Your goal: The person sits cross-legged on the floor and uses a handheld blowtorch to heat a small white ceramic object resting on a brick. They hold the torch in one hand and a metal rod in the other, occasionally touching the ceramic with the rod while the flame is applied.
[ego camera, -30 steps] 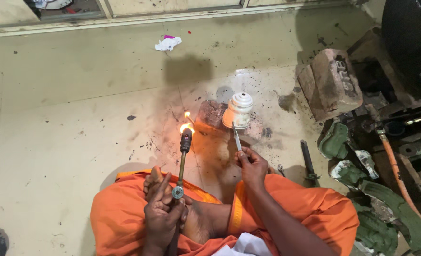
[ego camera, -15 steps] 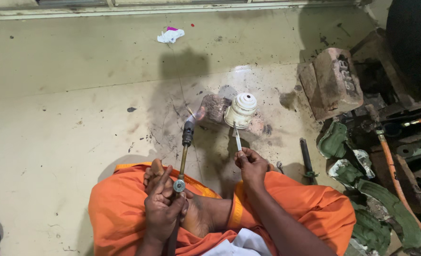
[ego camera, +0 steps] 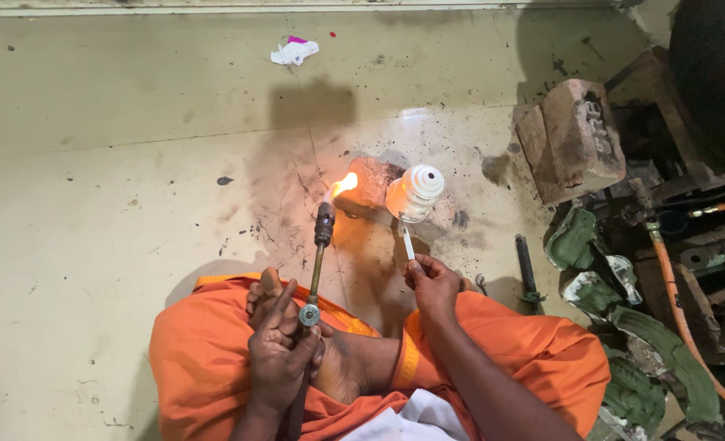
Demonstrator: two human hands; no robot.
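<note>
My left hand (ego camera: 281,355) grips the handle of a long gas torch (ego camera: 320,249), whose tip points away from me and burns with a small orange flame (ego camera: 343,184). My right hand (ego camera: 433,284) pinches a thin white rod (ego camera: 408,242) that runs up to a white ribbed ceramic piece (ego camera: 415,193). That piece leans against a reddish brick block (ego camera: 373,180) on the floor, just right of the flame. I sit cross-legged in orange cloth (ego camera: 203,359), my bare feet between both hands.
A large brick (ego camera: 573,139) lies to the right. Green metal parts (ego camera: 579,241), an orange hose (ego camera: 679,310) and dark machinery crowd the right edge. A dark tool (ego camera: 526,265) lies near my right knee. A crumpled scrap (ego camera: 294,51) lies far off on the pale floor.
The flame burned a second ago, was out half a second ago, and burns again now at the torch tip. Both hands stay nearly in place.
</note>
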